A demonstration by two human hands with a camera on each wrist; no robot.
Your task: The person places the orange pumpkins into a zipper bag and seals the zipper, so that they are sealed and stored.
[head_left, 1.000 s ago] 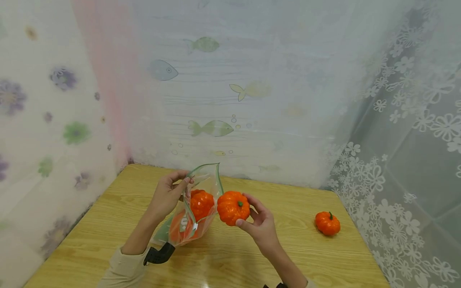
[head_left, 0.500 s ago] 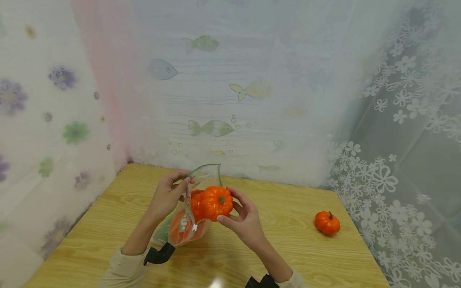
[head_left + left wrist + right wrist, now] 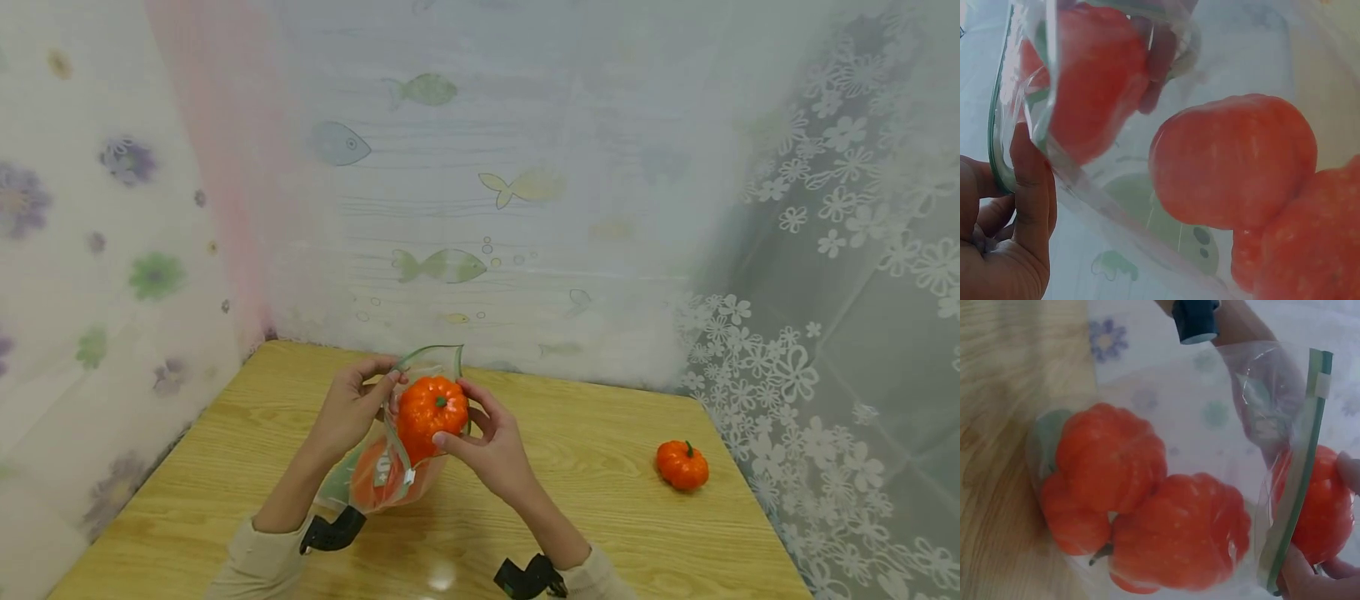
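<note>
Pumpkin [image 3: 431, 418] apparently partly inside bag [image 3: 1298, 487]

head view forward and down from above, wrist views close, bag [image 3: 1200, 449] in both

Held pumpkin [image 3: 432, 417] moved left, into bag's mouth [image 3: 1301, 478]

Left hand [image 3: 348, 410] and right hand [image 3: 491, 446] pinch close together, 2 forearms [image 3: 292, 486] slanting inward.
</note>
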